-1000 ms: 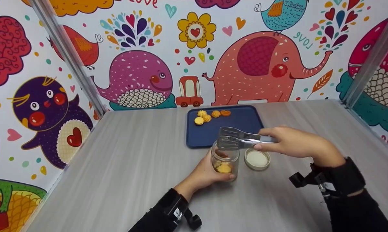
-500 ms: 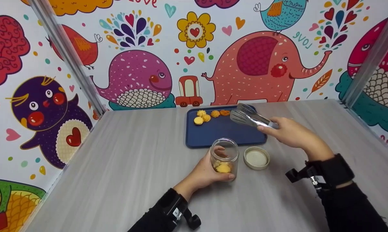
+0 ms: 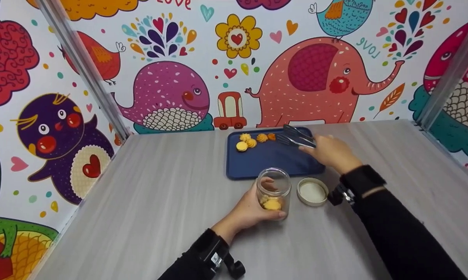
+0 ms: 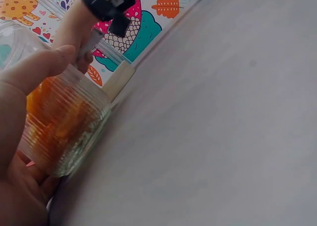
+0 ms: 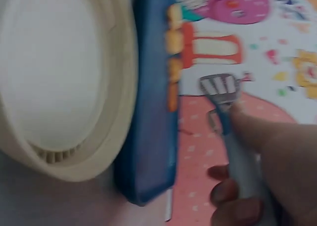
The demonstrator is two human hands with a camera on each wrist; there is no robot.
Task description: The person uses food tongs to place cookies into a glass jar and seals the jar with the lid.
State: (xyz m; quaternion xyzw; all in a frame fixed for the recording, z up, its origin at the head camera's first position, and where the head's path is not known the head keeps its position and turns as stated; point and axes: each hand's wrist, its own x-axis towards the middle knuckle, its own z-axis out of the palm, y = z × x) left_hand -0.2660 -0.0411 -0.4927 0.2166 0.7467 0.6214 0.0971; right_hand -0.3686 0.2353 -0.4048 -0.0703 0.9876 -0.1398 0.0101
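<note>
My left hand (image 3: 253, 208) grips a clear glass jar (image 3: 279, 182) around its side, thumb toward the front. Yellow cookies (image 3: 272, 203) lie in the bottom of the jar, and its mouth is uncovered. In the left wrist view the ribbed glass jar (image 4: 74, 122) shows orange-looking contents. My right hand (image 3: 332, 151) holds metal tongs (image 3: 296, 137) by the handle over the right part of a blue tray (image 3: 272, 161). The tongs' slotted tips are apart, with nothing between them, close to the rightmost cookie (image 3: 271, 136). Several cookies (image 3: 250, 142) lie along the tray's back left.
A cream-rimmed round lid (image 3: 312, 192) lies on the grey table (image 3: 171, 194), right of the jar and in front of the tray. Behind the tray stands a wall (image 3: 234, 70) printed with cartoon animals. Metal posts (image 3: 447, 74) stand at the corners.
My right hand has moved the tongs from over the jar's mouth back to the tray, near the rightmost cookie. My left hand and the jar have stayed in place.
</note>
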